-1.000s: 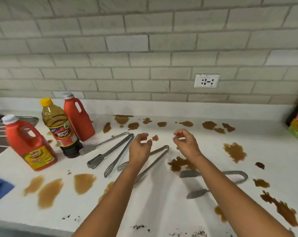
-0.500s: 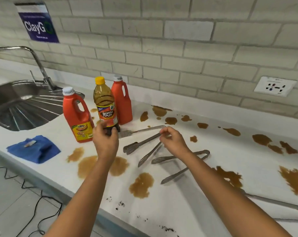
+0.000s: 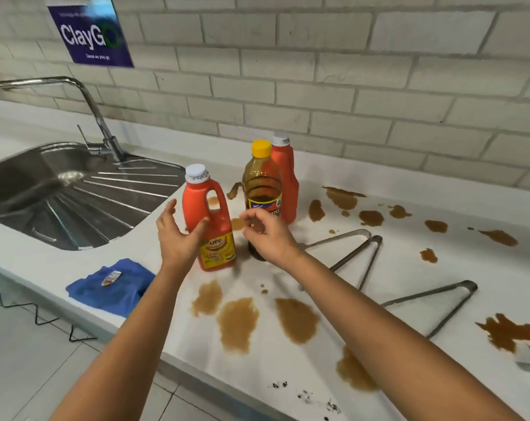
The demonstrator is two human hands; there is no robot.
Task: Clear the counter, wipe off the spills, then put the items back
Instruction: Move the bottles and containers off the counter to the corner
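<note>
Left hand (image 3: 178, 238): fingers spread, palm toward the near red bottle (image 3: 210, 220), thumb touching or almost touching its side; nothing gripped. Right hand (image 3: 266, 235): fingers loosely curled just in front of the brown bottle (image 3: 262, 189), holding nothing; contact cannot be confirmed.

Both bottles stand upright on the desk (image 3: 166, 299), directly beyond the hands, long axes vertical. The left hand is nearer the red bottle, the right nearer the brown one.

Count: two red bottles, the second (image 3: 285, 177) behind the brown; one brown bottle; three tongs (image 3: 361, 253) visible to the right; one blue cloth (image 3: 111, 287) near left; numerous brown spills (image 3: 238, 323).

Judgement: clearing appears barely started; wiping not begun.
</note>
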